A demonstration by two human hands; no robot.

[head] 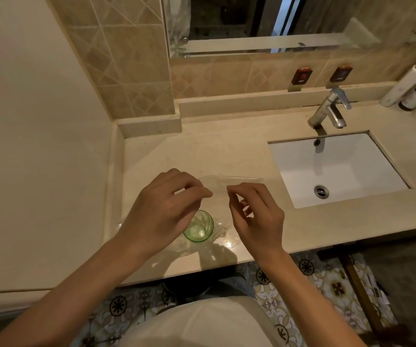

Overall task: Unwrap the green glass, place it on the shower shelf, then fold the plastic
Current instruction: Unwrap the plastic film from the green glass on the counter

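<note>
Standing at the counter [314, 229], you have both forearms reaching in from the bottom of the view, over the patterned floor tiles [327, 284]. Your left hand [166, 211] hangs over the glass [200, 227], thumb and forefinger pressed together on an edge of the plastic [227, 182]. Your right hand [255, 214] mirrors it just beside, thumb and forefinger pinching the same clear sheet, the other fingers loosely curled. Between the two pinches the plastic is lifted and stretched; its far edge shows as a faint straight line above your fingertips, and a crumpled part lies on the counter near the glass, catching a glare.

The glass stands upright on the counter near the front edge, mouth up, partly hidden by your left hand. Whether plastic touches it you cannot tell.

Further right the white sink [352, 176] is set into the counter, with its drain towards the front. Behind it stands the chrome tap [331, 108]. Two bottles [412, 88] lean at the far right corner. On the tiled wall sit two small dark tags [301, 76], and above them the mirror [264, 23].
</note>
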